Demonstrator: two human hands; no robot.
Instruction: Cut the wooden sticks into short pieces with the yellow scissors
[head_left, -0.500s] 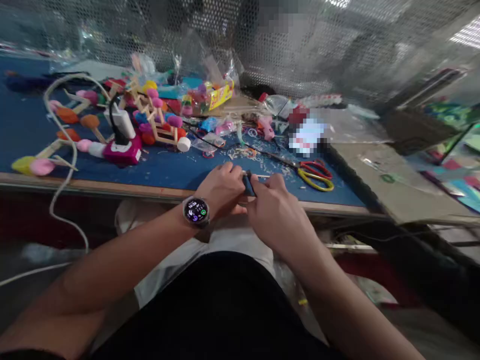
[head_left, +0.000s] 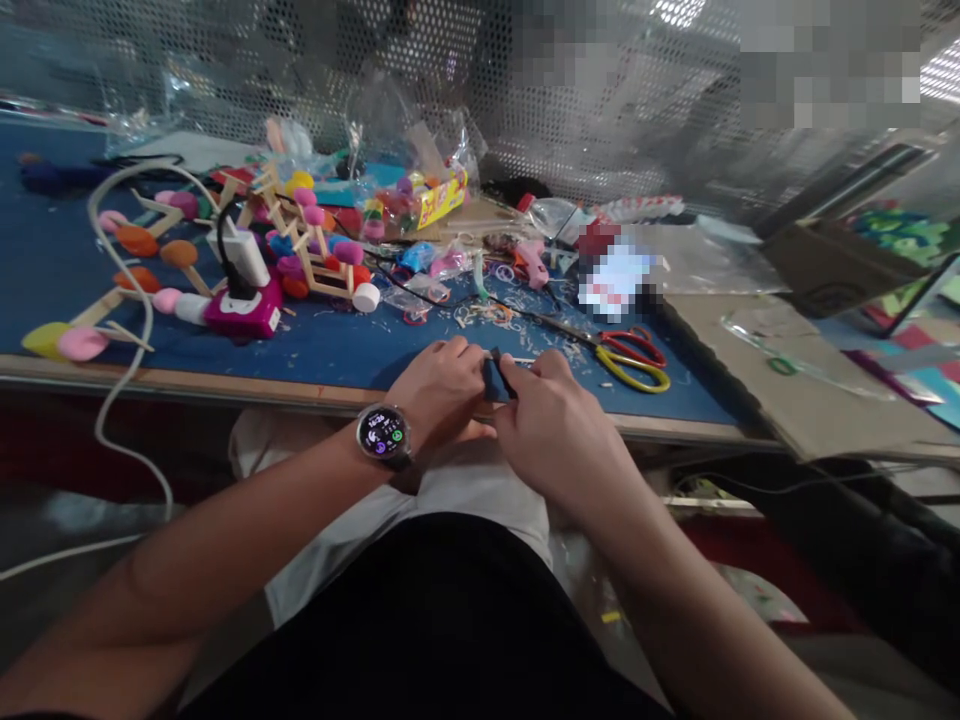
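At the near edge of the blue tabletop, my left hand (head_left: 442,385) is closed, knuckles up, with its fingertips on one end of a thin pale stick (head_left: 523,360). My right hand (head_left: 559,415) grips a small dark flat tool (head_left: 504,376), its index finger lying along the top. The tool stands across the stick, close beside the left fingertips; its working edge is hidden. Part of the stick shows behind the right fingers. Scissors (head_left: 630,360) with red and yellow handles lie just right of the right hand.
Wooden-stick pieces with coloured pompoms (head_left: 322,262) cover the left side, near a magenta plug adapter (head_left: 251,308) with a white cable (head_left: 112,400). A pink glue gun (head_left: 532,262), scraps and a lit phone (head_left: 616,278) lie behind. Cardboard (head_left: 780,370) covers the right side.
Both hands stay together at the table edge with the dark tool between them, its top now tilted slightly more to the left. The view has shifted slightly.
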